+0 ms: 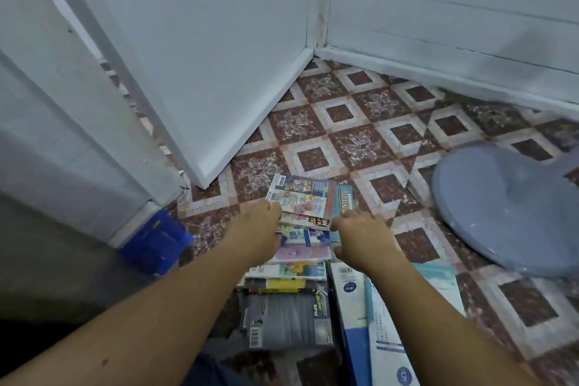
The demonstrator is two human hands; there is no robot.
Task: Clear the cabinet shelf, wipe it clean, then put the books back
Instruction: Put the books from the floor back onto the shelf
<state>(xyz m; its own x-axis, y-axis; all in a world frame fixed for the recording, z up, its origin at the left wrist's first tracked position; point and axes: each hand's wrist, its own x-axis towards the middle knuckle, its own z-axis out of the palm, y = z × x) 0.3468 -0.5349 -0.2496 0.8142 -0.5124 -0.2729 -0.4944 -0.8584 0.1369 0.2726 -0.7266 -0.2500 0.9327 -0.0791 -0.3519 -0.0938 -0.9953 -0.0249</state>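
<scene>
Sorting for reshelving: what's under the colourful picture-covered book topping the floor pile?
A teal paperback pokes out on its right, a black-spined book at its near edge; the rest of the book pile is covered.

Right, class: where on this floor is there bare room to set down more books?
Bare patterned floor tiles lie beyond the colourful book pile, between the white panel and the grey round base. Crowded nearer: books cover it.
</scene>
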